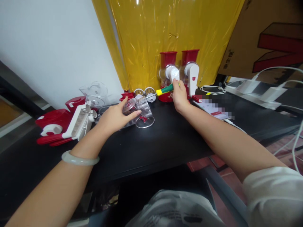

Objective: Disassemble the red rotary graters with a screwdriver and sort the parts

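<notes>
My left hand [115,116] rests on a clear plastic housing part [142,112] lying on the black table [165,142], fingers curled round its top. My right hand [179,96] is closed round a green and yellow screwdriver [165,89], its tip pointing left toward two metal grater drums [145,92]. Right behind that hand stand two assembled red and white rotary graters [180,71].
Red and white grater parts [63,124] and a clear cup piece [94,94] lie at the left. A leaflet [213,108], white chargers [260,90] and cables sit at the right. Yellow film [170,31] and a cardboard box [267,34] stand behind.
</notes>
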`<state>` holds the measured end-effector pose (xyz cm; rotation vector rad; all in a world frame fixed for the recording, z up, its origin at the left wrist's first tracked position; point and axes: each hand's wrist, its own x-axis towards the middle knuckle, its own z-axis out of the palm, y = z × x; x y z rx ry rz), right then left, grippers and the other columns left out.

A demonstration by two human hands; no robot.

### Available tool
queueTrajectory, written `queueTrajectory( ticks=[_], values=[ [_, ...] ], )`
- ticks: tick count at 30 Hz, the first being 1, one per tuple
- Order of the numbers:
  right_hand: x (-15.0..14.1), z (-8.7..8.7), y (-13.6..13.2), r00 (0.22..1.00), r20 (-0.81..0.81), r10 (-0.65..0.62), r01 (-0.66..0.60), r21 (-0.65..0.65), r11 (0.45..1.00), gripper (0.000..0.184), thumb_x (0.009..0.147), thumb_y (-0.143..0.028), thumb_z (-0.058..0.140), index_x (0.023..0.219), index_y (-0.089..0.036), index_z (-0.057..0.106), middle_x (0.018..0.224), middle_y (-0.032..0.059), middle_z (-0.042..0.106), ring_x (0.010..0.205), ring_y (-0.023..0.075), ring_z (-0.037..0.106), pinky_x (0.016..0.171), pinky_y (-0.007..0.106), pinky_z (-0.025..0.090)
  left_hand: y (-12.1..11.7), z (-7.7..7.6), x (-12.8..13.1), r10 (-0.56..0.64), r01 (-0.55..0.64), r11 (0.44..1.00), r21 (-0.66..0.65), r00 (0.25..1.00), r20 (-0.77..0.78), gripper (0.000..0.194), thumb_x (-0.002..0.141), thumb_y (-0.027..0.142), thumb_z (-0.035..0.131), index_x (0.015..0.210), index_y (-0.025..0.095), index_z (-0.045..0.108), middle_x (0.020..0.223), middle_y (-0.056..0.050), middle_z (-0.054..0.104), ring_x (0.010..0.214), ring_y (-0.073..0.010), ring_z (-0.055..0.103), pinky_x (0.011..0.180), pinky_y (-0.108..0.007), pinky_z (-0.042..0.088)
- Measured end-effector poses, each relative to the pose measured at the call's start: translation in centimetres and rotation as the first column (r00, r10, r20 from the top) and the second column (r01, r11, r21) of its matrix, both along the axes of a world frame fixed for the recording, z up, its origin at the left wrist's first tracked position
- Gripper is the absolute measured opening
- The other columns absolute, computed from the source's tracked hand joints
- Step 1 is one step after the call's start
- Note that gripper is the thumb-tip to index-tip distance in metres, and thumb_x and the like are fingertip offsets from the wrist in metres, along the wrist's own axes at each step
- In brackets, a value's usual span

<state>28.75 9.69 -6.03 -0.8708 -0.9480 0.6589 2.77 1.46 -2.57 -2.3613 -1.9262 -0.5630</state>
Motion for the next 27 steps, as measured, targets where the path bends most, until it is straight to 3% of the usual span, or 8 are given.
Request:
queueTrajectory(
  ticks=[10,19,24,27],
  values=[
    [0.2,-0.1,0.6,1.000,0.023,0.007,-0.007,0.024,1.000,0.041,0.084,-0.065,0.051,0.083,-0.024,0.047,0.074,-0.0022,0.047,0.064,0.0126,0.054,0.051,0.025,0.046,0.0,0.1,0.1,-0.002,0.002,1.000,0.003,1.000,-0.015,0.091,0.084,0.078,0.053,0.154,0.020,0.040,0.123,-0.017,0.068,0.115,-0.0401,0.063,0.093,-0.046,0.050],
    [0.0,0.4,-0.3,0.998,0.059,0.011,-0.014,0.052,0.999,0.053,0.080,-0.077,0.053,0.086,-0.024,0.050,0.072,-0.0004,0.048,0.069,0.0163,0.061,0.055,0.029,0.049,0.2,0.0,-0.1,0.009,-0.009,1.000,-0.005,1.000,-0.008,0.092,0.083,0.078,0.054,0.154,0.022,0.039,0.120,-0.017,0.069,0.112,-0.0403,0.064,0.091,-0.047,0.051],
    [0.3,0.0,0.5,0.996,0.080,-0.045,0.041,0.053,0.998,0.058,0.077,-0.082,0.049,0.082,-0.024,0.047,0.070,-0.0016,0.044,0.064,0.0148,0.057,0.053,0.028,0.045,0.1,0.0,-0.1,-0.015,0.015,1.000,-0.001,1.000,0.005,0.092,0.083,0.077,0.056,0.154,0.020,0.040,0.126,-0.018,0.066,0.115,-0.0405,0.063,0.093,-0.047,0.050],
    [0.7,-0.2,0.9,0.995,0.094,-0.016,0.009,0.066,0.998,0.057,0.077,-0.081,0.049,0.083,-0.025,0.047,0.070,-0.0014,0.044,0.066,0.0159,0.058,0.054,0.029,0.046,0.0,0.2,0.0,-0.004,0.004,1.000,-0.013,1.000,-0.003,0.093,0.082,0.077,0.055,0.155,0.021,0.039,0.125,-0.017,0.067,0.114,-0.0415,0.063,0.092,-0.047,0.051]
  ],
)
